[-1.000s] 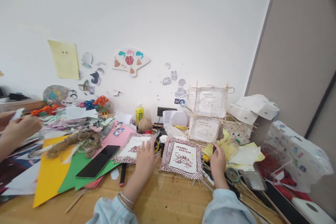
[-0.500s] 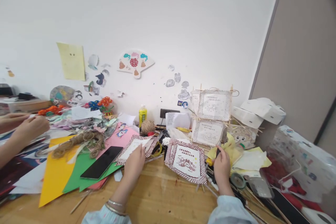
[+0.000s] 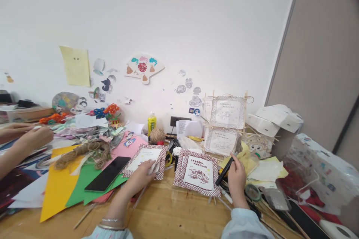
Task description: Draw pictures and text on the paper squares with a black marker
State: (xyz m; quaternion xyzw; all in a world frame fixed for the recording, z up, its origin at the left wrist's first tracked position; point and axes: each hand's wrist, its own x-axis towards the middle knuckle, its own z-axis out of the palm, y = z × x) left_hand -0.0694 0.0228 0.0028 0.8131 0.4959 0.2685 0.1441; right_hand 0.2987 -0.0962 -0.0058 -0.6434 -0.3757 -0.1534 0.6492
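Note:
My left hand (image 3: pixel 143 174) is at the near side of a white card with a brown cross-hatched border (image 3: pixel 140 154), its fingers bent over the lower edge. Between the fingers of my right hand (image 3: pixel 237 173) is a slim black pen-like stick (image 3: pixel 223 172), slanting down to the left. Its lower end is close to the right edge of a second bordered card (image 3: pixel 198 173), which bears writing and a brown line drawing. Thin sticks poke out beneath that card. What the stick is exactly, I cannot make out.
Left of me lie a black phone (image 3: pixel 107 173), green and orange paper (image 3: pixel 60 186) and a twine bundle (image 3: pixel 84 153). Another person's hands (image 3: pixel 35 138) work at far left. Behind stand a yellow bottle (image 3: pixel 152 123) and a stick frame with paper panels (image 3: pixel 228 114). Clutter fills the right.
My left hand has shifted down and left over its card, uncovering more of the drawing. The black stick in my right hand has swung into plain view, pointing down-left.

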